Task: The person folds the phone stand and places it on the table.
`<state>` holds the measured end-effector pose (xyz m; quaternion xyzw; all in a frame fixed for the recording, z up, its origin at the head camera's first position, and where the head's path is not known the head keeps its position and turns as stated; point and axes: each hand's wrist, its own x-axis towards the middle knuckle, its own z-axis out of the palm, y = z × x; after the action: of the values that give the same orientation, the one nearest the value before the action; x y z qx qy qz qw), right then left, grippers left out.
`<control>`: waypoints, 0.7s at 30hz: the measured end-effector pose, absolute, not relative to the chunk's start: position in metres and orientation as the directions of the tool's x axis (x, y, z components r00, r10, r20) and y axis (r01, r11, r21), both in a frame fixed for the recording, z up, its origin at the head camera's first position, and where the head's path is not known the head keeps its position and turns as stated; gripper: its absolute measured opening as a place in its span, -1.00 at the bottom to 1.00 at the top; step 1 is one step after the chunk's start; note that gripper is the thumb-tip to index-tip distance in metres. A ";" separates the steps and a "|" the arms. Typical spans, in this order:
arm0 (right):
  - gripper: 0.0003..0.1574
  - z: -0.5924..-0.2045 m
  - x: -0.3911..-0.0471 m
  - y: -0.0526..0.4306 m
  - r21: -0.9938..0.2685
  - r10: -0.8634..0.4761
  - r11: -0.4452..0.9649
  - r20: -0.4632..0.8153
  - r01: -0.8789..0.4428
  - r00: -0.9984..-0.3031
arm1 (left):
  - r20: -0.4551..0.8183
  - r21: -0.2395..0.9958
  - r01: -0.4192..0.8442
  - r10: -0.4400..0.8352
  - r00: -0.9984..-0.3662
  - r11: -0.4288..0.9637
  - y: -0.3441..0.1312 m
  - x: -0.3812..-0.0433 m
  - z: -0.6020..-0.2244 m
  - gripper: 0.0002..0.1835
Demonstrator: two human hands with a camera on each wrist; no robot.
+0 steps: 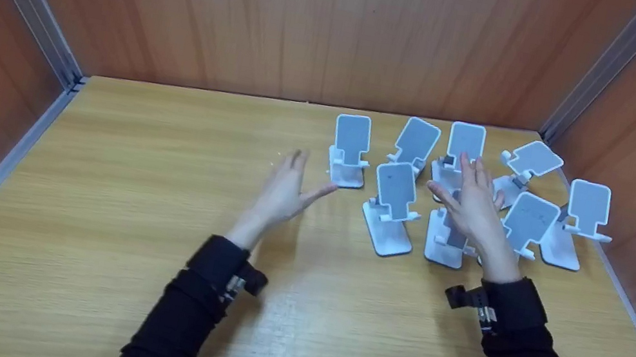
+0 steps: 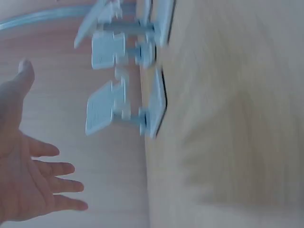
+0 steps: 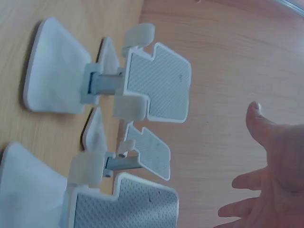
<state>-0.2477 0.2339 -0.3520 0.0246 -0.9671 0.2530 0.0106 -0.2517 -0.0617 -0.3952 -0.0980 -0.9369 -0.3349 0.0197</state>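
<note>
Eight white phone stands (image 1: 396,192) on the right half of the table (image 1: 86,229). Left hand (image 1: 281,197): fingers spread, nothing held, near the leftmost stand (image 1: 352,139). Right hand (image 1: 474,207): fingers spread over the cluster, nothing held; contact I cannot tell. My judgement: grip each stand low, by its base (image 1: 388,235), as the plate (image 1: 352,135) looks hinged.

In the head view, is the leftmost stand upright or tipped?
Upright: the leftmost stand has its base flat on the table, its plate raised.
</note>
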 end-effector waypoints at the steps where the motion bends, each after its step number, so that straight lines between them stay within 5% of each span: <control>1: 0.18 -0.352 -0.247 0.234 -0.515 -0.035 0.856 0.054 -0.058 -0.998 | 0.115 0.685 0.204 0.173 -0.978 0.699 -0.053 -0.252 -0.398 -0.04; 9: -0.08 -0.364 -0.234 0.228 -0.784 0.073 0.612 0.185 -0.102 -0.980 | 0.166 0.948 0.206 0.179 -0.970 0.242 0.011 -0.256 -0.419 -0.43; 21: -0.45 -0.383 -0.223 0.218 -0.946 0.127 0.292 0.182 -0.139 -0.975 | 0.071 0.987 0.069 0.006 -0.997 -0.143 0.053 -0.267 -0.433 -0.80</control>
<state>-0.2233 0.2179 -0.3826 0.0038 -0.7959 0.5951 0.1116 -0.2672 0.0534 -0.4333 -0.0287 -0.6541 -0.7556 0.0210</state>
